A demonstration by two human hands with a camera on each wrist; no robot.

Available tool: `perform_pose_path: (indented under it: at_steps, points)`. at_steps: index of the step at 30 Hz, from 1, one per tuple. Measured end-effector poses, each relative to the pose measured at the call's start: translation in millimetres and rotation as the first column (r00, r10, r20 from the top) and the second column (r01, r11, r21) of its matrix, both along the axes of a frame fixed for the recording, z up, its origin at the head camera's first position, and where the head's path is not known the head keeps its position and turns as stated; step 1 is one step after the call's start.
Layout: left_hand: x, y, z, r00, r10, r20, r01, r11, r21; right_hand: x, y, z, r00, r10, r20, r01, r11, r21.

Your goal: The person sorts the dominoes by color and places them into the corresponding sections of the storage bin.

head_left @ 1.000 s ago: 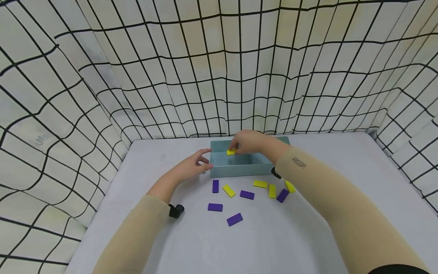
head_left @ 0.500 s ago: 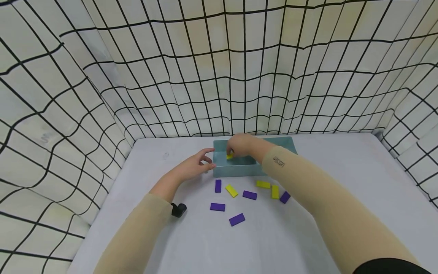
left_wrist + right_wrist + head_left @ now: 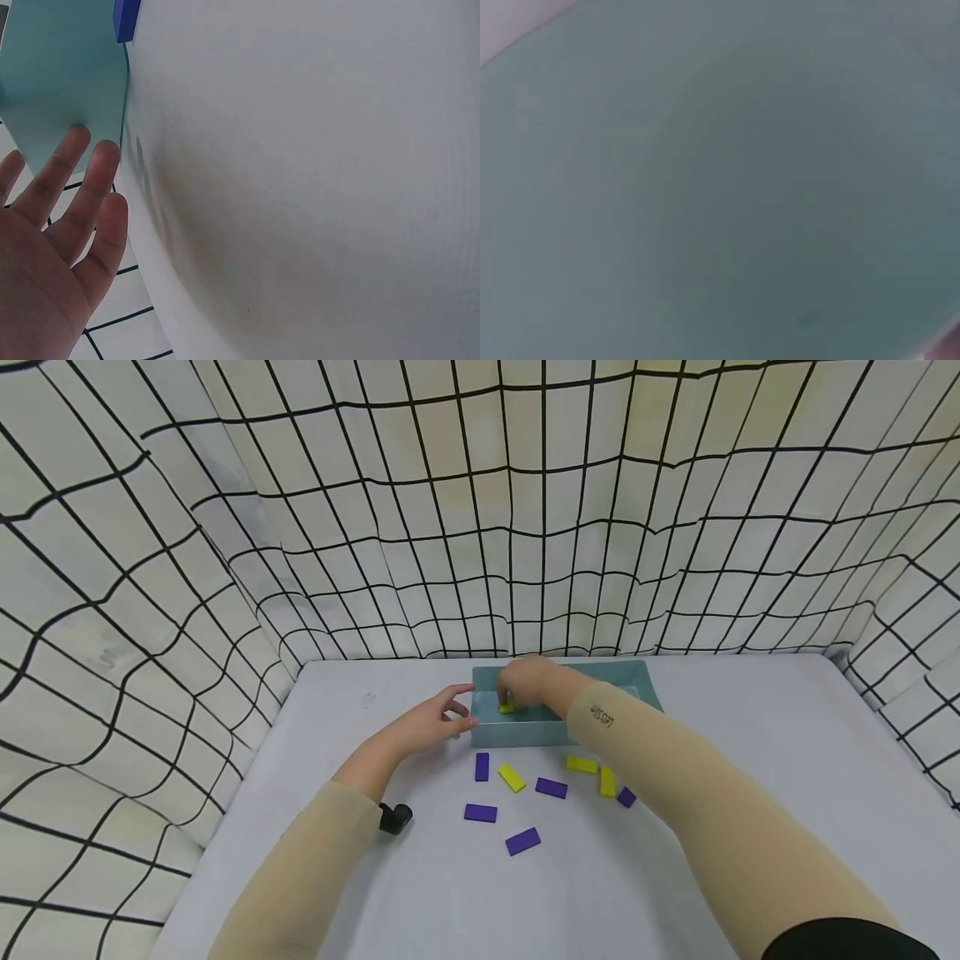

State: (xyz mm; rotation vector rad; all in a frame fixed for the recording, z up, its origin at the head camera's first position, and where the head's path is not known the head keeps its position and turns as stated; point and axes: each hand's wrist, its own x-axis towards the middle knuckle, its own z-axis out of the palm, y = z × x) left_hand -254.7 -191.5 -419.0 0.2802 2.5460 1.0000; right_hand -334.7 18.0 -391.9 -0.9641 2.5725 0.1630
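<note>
In the head view a pale blue-green open box (image 3: 517,735) stands near the table's back edge. My right hand (image 3: 528,681) reaches down inside its left part and pinches a small yellow block (image 3: 507,707), mostly covered by the fingers. At the box's left end is my left hand (image 3: 426,725), its fingers loosely spread and the tips right at the wall. The left wrist view has the same hand (image 3: 56,247) beside the box wall (image 3: 67,82). A close, blurred box surface (image 3: 630,187) fills the right wrist view.
In front of the box lie several yellow blocks (image 3: 512,777) and several purple blocks (image 3: 522,841) on the white table (image 3: 570,902). The right forearm overlaps one purple block (image 3: 626,797). Black netting (image 3: 517,527) over pale walls encloses the table's back and sides.
My right hand has gone lower into the box with the yellow block. The left hand stays at the box's end. The whole head view has shifted slightly.
</note>
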Motion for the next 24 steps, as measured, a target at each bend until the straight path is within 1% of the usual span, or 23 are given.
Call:
perform_pose_path:
  at_steps: [3, 7, 11, 16, 21, 24]
  points:
    - [0.7, 0.9, 0.0, 1.000, -0.001, 0.003, 0.001, 1.000, 0.000, -0.8, 0.2, -2.6, 1.000, 0.005, -0.011, -0.005, 1.000, 0.002]
    - [1.9, 1.9, 1.1, 1.000, 0.001, 0.002, -0.001, 1.000, -0.001, -2.5, -0.5, -5.6, 0.998, 0.047, -0.043, -0.047, 0.999, 0.002]
    - [2.1, 2.0, 1.9, 1.000, 0.000, -0.003, 0.000, 1.000, -0.004, -3.7, -1.2, -5.8, 0.996, 0.074, -0.057, -0.075, 0.997, -0.014]
    - [1.7, 1.3, 2.0, 1.000, -0.005, 0.001, 0.005, 1.000, 0.008, -5.0, -0.1, -5.0, 0.996, 0.076, -0.047, -0.079, 0.996, -0.047]
    - [2.6, 1.3, 2.8, 1.000, -0.011, 0.000, 0.011, 1.000, 0.016, -7.1, 3.1, -6.3, 0.998, 0.062, -0.025, -0.064, 0.993, -0.104]
    - [2.8, 1.6, 3.5, 1.000, -0.012, 0.001, 0.012, 1.000, 0.021, -5.5, 5.1, -2.6, 0.999, 0.049, -0.004, -0.049, 0.988, -0.143]
